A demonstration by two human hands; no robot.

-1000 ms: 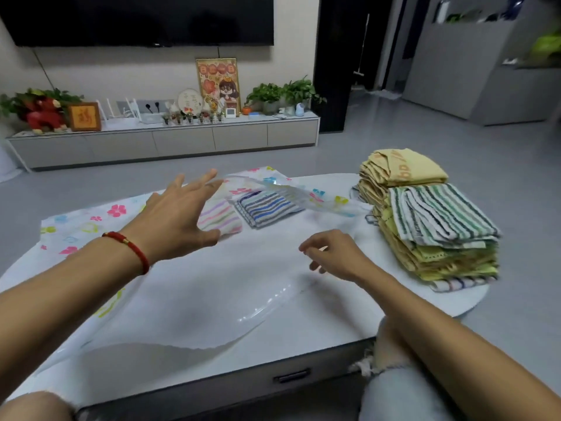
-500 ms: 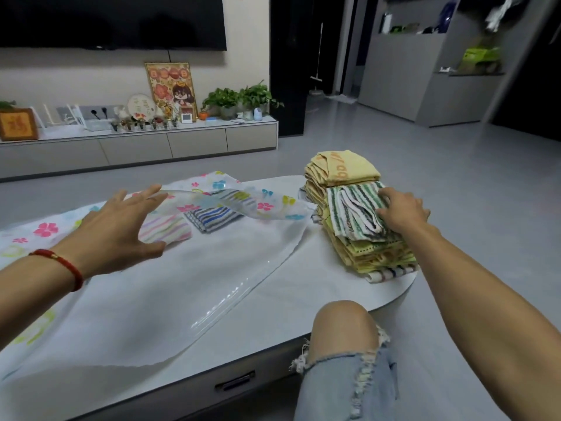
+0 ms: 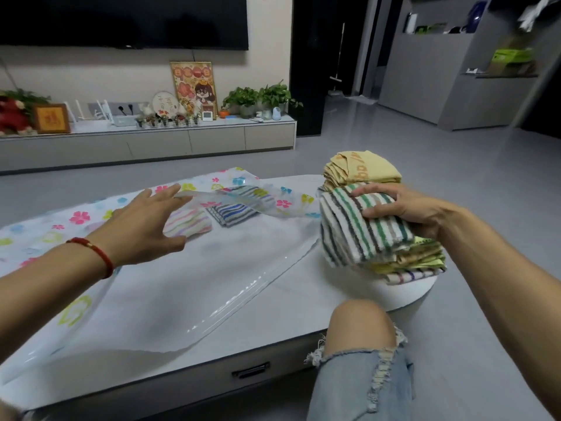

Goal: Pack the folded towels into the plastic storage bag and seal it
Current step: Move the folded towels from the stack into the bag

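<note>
A clear plastic storage bag [image 3: 170, 287] with coloured flower prints lies flat across the white table [image 3: 303, 302]. My left hand [image 3: 145, 226] holds up the upper flap of the bag's mouth, fingers spread. Inside the bag lie a pastel striped towel [image 3: 189, 224] and a blue-grey striped towel [image 3: 233, 209]. At the table's right end stands a stack of folded towels [image 3: 403, 259], with a yellow towel [image 3: 361, 168] behind. My right hand [image 3: 406, 211] grips a green and brown striped folded towel [image 3: 361, 235], lifted and tilted off the top of the stack.
My knee in torn jeans [image 3: 361, 335] sits just in front of the table's right end. A drawer handle [image 3: 250, 372] shows on the table's front. A long low cabinet [image 3: 151, 144] with plants and frames runs along the far wall. Grey floor surrounds the table.
My right hand went from the bag's edge to the stack, closed on the green striped towel and has lifted it. My left hand stays holding the bag flap.
</note>
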